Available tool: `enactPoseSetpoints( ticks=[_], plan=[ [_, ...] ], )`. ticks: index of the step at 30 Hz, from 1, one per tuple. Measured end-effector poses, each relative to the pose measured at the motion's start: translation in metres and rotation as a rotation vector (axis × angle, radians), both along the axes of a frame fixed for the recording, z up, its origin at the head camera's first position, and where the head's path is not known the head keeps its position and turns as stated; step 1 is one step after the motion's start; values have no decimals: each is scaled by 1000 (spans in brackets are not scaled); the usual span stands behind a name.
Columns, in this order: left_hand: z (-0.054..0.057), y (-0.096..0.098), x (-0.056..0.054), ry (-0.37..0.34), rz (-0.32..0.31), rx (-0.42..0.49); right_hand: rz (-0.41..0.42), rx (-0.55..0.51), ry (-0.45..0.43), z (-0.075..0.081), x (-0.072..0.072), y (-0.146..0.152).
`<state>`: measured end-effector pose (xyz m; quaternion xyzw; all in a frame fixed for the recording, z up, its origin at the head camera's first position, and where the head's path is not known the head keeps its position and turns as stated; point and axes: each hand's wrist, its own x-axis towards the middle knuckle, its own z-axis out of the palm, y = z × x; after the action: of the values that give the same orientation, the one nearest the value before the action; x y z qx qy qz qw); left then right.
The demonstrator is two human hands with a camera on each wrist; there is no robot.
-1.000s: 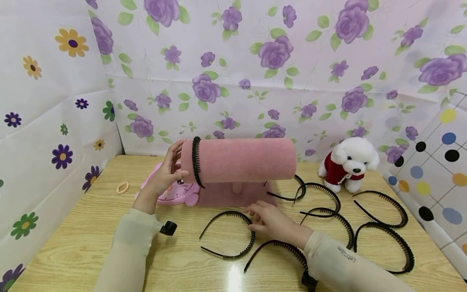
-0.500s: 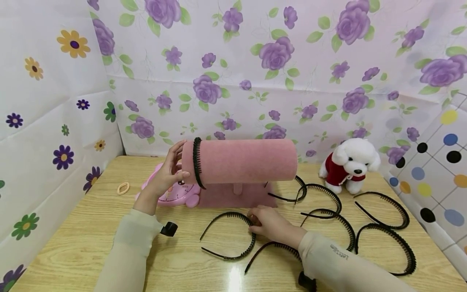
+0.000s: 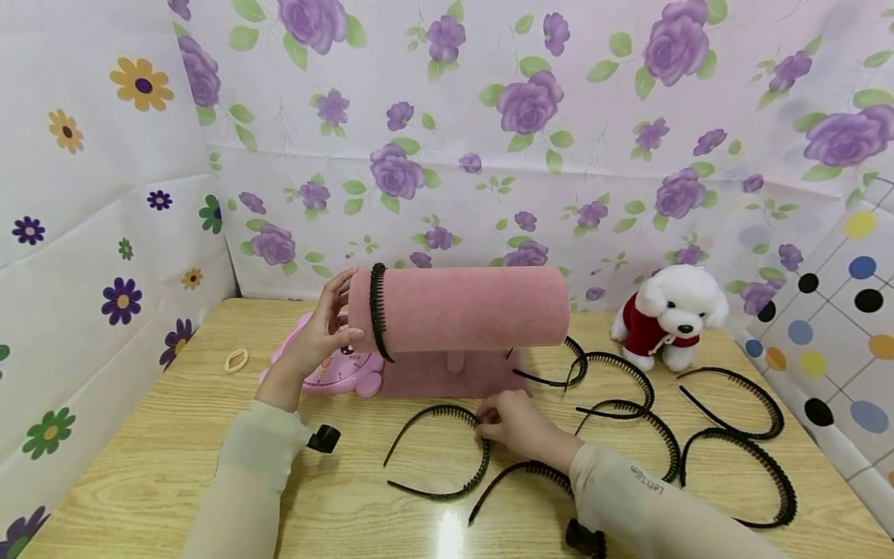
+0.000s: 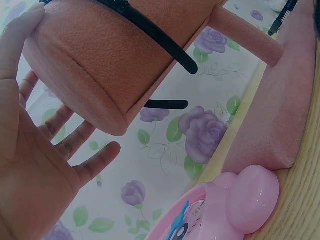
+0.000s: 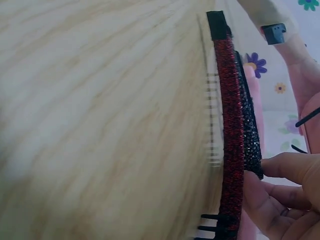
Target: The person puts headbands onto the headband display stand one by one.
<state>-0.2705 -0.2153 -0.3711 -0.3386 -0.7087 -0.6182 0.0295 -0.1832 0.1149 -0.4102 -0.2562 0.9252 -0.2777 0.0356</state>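
Note:
A pink padded roll on a headband stand [image 3: 475, 307] lies sideways on its post, wearing one toothed black headband [image 3: 378, 310] near its left end. My left hand [image 3: 317, 330] grips that end, with thumb in front and fingers behind; the left wrist view shows the fingers [image 4: 75, 142] spread around the edge. On the table before the stand, my right hand [image 3: 522, 425] pinches the curved side of a black glittery headband [image 3: 485, 470] between thumb and fingers. Beside it in the right wrist view runs a dark red glittery headband [image 5: 230, 100].
Several more black headbands [image 3: 775, 473] lie at the right, some overlapping. A white plush dog [image 3: 673, 310] in red sits at the back right. A pink clock [image 4: 255, 195] stands by the left hand, with a beige oval ring [image 3: 236, 359] further left.
My right hand has moved slightly right along the headband and its fingers have closed on the curved side. The left hand has stayed on the stand's end.

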Motion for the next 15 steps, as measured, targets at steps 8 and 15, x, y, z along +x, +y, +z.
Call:
enactPoseSetpoints(
  ticks=[8, 15],
  plan=[
    [0, 0, 0, -6, -2, 1, -54, -118, -91, 4, -1, 3],
    [0, 0, 0, -21, 3, -7, -45, -166, -108, 11, 0, 5]
  ],
)
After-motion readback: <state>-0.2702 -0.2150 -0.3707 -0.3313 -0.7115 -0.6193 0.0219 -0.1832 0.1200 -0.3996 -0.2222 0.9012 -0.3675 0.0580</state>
